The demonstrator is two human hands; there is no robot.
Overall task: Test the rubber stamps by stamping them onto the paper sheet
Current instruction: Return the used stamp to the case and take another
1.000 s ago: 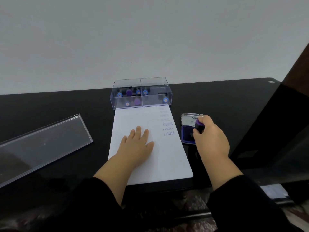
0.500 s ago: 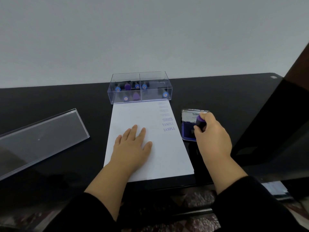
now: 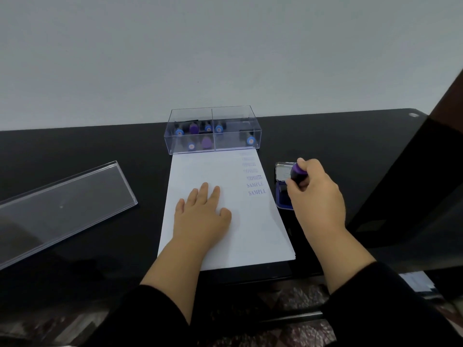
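Stamp (image 3: 298, 172), purple-capped and dark-bodied, is sitting in the right hand (image 3: 316, 196), whose fingers are curling round its barrel over the open ink pad (image 3: 282, 191) just beside the paper sheet (image 3: 233, 236). It is probably light and rigid, best gripped on the barrel, rubber face down. The left hand (image 3: 200, 216) is lying flat with straight fingers, pinning the thin, easily shifted sheet to the desk (image 3: 100, 246).
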